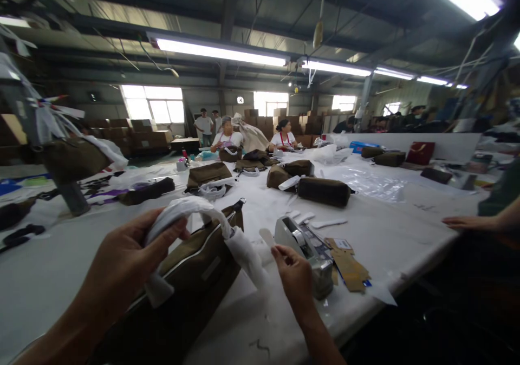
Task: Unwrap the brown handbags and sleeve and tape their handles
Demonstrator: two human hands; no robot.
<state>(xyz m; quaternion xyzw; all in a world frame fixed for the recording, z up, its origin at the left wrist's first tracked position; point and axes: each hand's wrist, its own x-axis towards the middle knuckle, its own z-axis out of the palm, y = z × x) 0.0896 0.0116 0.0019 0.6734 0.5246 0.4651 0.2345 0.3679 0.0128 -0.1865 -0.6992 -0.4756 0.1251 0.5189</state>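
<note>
My left hand is closed round a bag handle wrapped in white foam or tissue. The handle arches over an olive-brown bag with a pale zip, lying in front of me. Between the thumb and fingers of my right hand is a short strip of tape, its free end pointing up and left. Just beyond that hand, a grey tape dispenser stands on the table. A loose end of white wrapping hangs at the handle's right side.
Flattened brown cardboard lies right of the dispenser. Several brown bags are spread across the white-covered table. At the right edge a co-worker's hand rests on the table. A post with a hanging bag rises at left.
</note>
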